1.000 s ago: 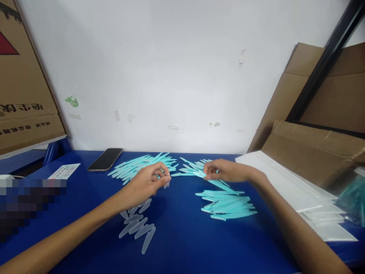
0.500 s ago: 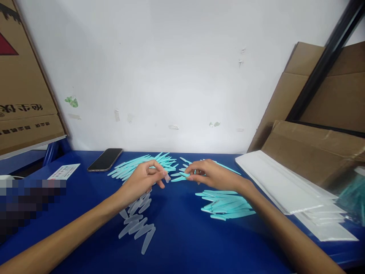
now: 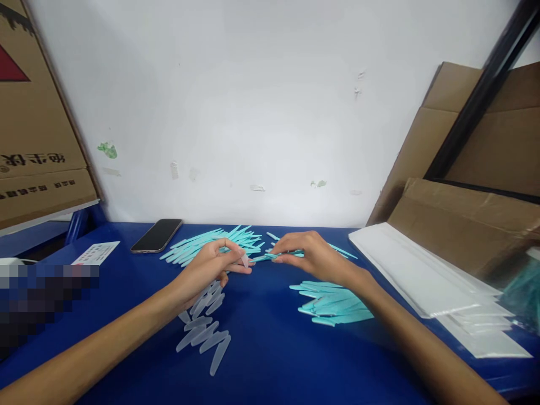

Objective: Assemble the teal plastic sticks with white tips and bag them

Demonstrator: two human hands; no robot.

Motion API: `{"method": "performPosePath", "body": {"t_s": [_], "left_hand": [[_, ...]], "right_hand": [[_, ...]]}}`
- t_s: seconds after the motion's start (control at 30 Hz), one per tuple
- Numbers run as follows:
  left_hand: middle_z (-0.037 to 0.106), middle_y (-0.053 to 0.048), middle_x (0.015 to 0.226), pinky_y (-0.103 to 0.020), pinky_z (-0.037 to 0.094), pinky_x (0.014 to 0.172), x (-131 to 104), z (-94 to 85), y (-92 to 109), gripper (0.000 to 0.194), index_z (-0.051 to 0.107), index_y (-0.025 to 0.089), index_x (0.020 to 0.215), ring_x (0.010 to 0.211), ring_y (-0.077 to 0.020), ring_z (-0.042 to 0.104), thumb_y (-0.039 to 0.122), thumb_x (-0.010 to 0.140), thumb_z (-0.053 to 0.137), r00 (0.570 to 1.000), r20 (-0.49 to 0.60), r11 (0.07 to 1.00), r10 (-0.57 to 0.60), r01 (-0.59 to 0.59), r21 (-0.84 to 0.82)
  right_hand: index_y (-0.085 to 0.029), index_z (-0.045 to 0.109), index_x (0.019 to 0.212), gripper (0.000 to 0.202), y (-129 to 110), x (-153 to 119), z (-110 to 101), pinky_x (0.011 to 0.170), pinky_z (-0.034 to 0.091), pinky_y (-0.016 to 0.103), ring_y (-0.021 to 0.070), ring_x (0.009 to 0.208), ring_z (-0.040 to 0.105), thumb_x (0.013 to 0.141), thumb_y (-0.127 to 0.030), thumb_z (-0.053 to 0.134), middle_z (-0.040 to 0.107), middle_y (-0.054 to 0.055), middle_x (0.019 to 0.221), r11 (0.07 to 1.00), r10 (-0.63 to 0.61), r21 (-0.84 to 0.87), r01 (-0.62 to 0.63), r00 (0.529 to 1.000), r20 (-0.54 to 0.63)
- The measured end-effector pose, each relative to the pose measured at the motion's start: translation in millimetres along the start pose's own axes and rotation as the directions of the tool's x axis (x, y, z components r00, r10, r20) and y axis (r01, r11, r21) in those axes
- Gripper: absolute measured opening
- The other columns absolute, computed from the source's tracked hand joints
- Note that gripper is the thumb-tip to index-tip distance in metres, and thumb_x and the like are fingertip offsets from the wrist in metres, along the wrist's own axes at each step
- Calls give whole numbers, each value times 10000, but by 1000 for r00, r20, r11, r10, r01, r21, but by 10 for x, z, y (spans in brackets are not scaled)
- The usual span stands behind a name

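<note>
Turquoise, skinny and tapered: that's the stick [image 3: 264, 257] pinched in the right hand [image 3: 316, 260], right of the phone [image 3: 157, 235]. The left hand [image 3: 213, 265] pinches a small frosted piece [image 3: 245, 260] near its tip; can't tell if they touch. More sticks [image 3: 183, 251] pile beside the phone, partly blocked by the left hand. Flat white stack [image 3: 417, 273] well right of the phone.

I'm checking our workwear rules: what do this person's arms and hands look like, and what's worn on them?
The left hand and right hand are both ungloved. Both forearms are bare as far as the picture shows, with no sleeve in view. Neither wrist shows a watch or bracelet. Rings would be too small to judge.
</note>
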State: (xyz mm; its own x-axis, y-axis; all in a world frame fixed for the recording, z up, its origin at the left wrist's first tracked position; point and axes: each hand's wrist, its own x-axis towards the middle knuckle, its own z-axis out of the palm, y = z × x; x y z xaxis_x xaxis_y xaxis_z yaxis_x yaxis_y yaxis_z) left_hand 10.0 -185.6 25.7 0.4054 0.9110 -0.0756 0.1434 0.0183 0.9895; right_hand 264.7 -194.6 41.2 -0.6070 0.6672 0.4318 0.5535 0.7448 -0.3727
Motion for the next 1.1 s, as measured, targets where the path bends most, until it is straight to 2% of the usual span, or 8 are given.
{"method": "performPosePath", "body": {"t_s": [0.1, 0.2, 0.3, 0.4, 0.57, 0.77, 0.87, 1.1], "left_hand": [[717, -123, 999, -180, 362, 448, 26, -34, -34, 340, 524, 191, 892, 1094, -297, 672, 486, 848, 687, 1000, 0, 995, -16, 16, -102], [706, -124, 1016, -154, 363, 427, 60, -64, -68, 293, 544, 178, 888, 1123, -292, 660, 425, 857, 699, 1000, -20, 980, -21, 16, -199], [686, -112, 1030, -128, 279, 341, 76, -70, -91, 262, 539, 175, 864, 1099, -283, 675, 379, 858, 704, 998, -54, 961, -16, 1, -276], [661, -113, 1084, -125, 197, 283, 59, -43, -90, 238, 542, 175, 898, 1019, -259, 711, 366, 874, 683, 995, -94, 951, -15, -14, -309], [629, -100, 1118, -122, 168, 273, 6, 36, -49, 212, 521, 181, 949, 802, -180, 747, 346, 903, 645, 988, -155, 952, -11, -37, -304], [590, -29, 1016, -123, 240, 352, 2, 32, -21, 319, 509, 196, 913, 743, -129, 708, 482, 883, 649, 992, -110, 978, 67, -88, -189], [619, -28, 1005, -141, 280, 387, 24, -16, -12, 337, 523, 181, 860, 627, -79, 638, 500, 888, 627, 993, -69, 990, 97, -104, -96], [625, -32, 726, -182, 283, 389, 36, -9, -15, 377, 600, 141, 862, 514, -118, 603, 492, 952, 495, 989, 123, 996, 85, -81, -35]], "right_hand": [[-274, 708, 1153, 241, -24, 2, 38, 878, 534, 343, 191, 1000, 673, 965, -287, 558, 736, 43, 1089, 993, -109, -58, 107, 993, -46], [-263, 672, 1209, 283, -27, -5, 96, 842, 550, 354, 197, 1001, 663, 992, -232, 494, 723, 65, 1125, 966, -198, -188, 179, 976, -86], [-254, 647, 1232, 303, -15, -12, 161, 802, 555, 357, 205, 1000, 644, 998, -202, 462, 706, 82, 1154, 925, -267, -313, 218, 956, -124], [-245, 631, 1238, 306, -11, -15, 211, 768, 552, 348, 200, 970, 632, 986, -171, 475, 703, 86, 1137, 895, -318, -381, 231, 930, -184], [-247, 621, 1225, 307, -34, -19, 254, 775, 549, 353, 194, 976, 622, 969, -134, 493, 696, 85, 1133, 882, -350, -405, 240, 910, -223], [-233, 636, 1194, 284, -39, -28, 289, 769, 549, 349, 198, 968, 624, 957, -129, 520, 696, 99, 1138, 860, -360, -455, 230, 906, -222], [-228, 649, 1169, 263, -49, -24, 300, 764, 549, 341, 194, 952, 627, 952, -134, 533, 706, 99, 1117, 855, -361, -469, 224, 905, -225], [-177, 658, 1139, 246, -74, -13, 297, 752, 547, 319, 178, 911, 620, 924, -95, 570, 712, 100, 1080, 832, -417, -487, 266, 878, -233]]}}
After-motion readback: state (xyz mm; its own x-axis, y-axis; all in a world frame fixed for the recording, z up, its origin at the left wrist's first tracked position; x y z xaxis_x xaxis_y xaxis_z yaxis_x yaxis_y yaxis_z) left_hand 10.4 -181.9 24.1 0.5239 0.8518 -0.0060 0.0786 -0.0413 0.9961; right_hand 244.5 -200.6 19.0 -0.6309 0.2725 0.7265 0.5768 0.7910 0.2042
